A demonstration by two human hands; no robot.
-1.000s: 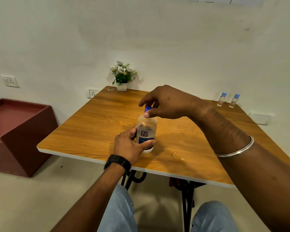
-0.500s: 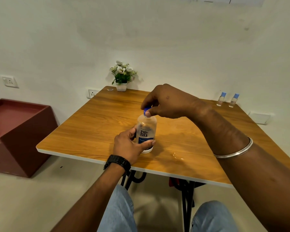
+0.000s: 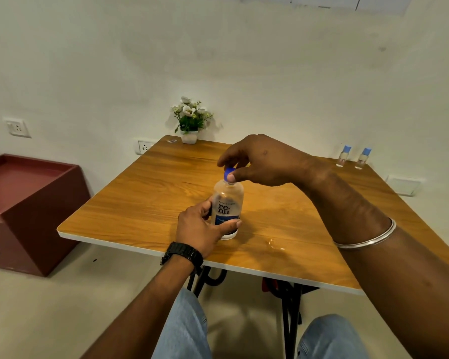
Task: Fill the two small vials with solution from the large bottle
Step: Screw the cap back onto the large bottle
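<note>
Right now the left hand [image 3: 201,229] is wrapped around the lower body of the large bottle [image 3: 227,208], thumb across the front beneath the blue band of the label and the fingers curled behind, so the bottle stands upright on the table [image 3: 145,203] with its base on the wood. Directly above that hand, the right hand [image 3: 263,161] comes in from the right and pinches the blue cap [image 3: 229,173] at the bottle's neck between thumb and fingertips; the cap looks slightly tilted, and whether it sits fully on the neck cannot be told. A black watch [image 3: 183,253] circles the left wrist just below the hand, and a silver bangle [image 3: 368,238] rides on the right forearm, well back from the pinching fingers. Just to the right of the left hand and a little nearer the person, a small clear wet patch [image 3: 275,245] glints on the tabletop. Far beyond the right wrist, at the table's back right corner against the wall, the two small vials [image 3: 353,158] stand upright side by side, apart from each other, each with a blue cap on. Well beyond both hands, at the back edge, sits a small potted plant [image 3: 191,120] with white flowers. Away to the left of the left hand, off the table, a dark red box [image 3: 34,211] rests on the floor.
</note>
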